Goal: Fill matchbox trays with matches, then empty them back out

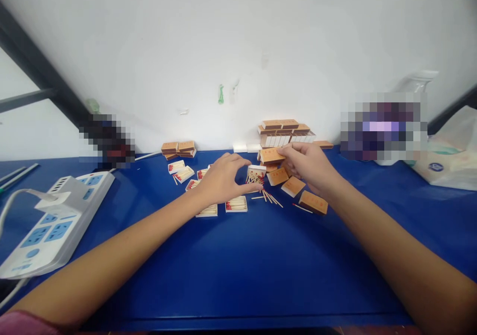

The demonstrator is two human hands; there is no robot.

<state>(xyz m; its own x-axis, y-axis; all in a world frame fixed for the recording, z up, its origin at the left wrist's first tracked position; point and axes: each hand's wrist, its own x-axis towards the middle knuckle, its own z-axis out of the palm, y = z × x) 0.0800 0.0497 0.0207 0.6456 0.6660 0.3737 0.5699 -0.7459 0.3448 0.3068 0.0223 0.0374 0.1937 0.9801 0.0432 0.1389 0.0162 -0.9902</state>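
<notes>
My left hand rests on the blue table with fingers curled around a small open tray of red-tipped matches. My right hand holds an orange matchbox sleeve just above and right of that tray. Loose matches lie scattered below the tray. Several filled white match trays lie around my left hand, and orange sleeves lie below my right hand.
A stack of matchboxes stands against the white wall, a smaller pile to its left. A white power strip sits at the left edge. A plastic bag lies at the far right.
</notes>
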